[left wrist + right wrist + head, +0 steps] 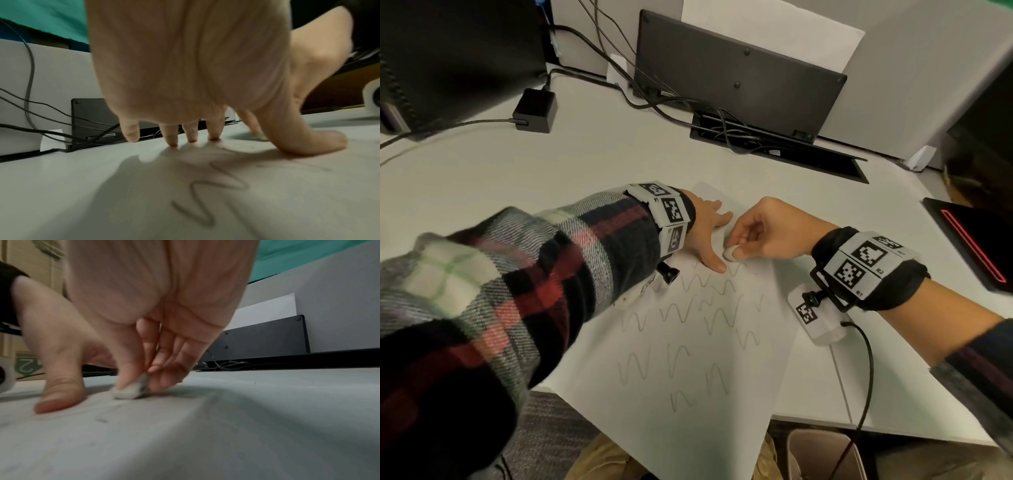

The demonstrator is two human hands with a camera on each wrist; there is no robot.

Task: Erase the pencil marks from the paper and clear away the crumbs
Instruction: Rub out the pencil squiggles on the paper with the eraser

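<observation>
A white sheet of paper (688,342) lies on the desk, covered with several wavy pencil marks (681,311). My left hand (709,226) lies flat with its fingers spread, pressing the far part of the sheet; its thumb (320,142) and fingertips (172,142) touch the paper (144,194). My right hand (763,229) pinches a small white eraser (729,254) against the paper just beside the left thumb. In the right wrist view the eraser (129,390) sits under my fingertips on the sheet (226,426), with the left thumb (59,392) close by. A few dark crumbs (102,420) lie near it.
Behind the paper are a black upright panel (736,72), a cable tray (774,144) with several cords, and a black power adapter (536,109). A dark device with a red line (976,243) sits at the right. A bin (822,455) stands below the desk edge.
</observation>
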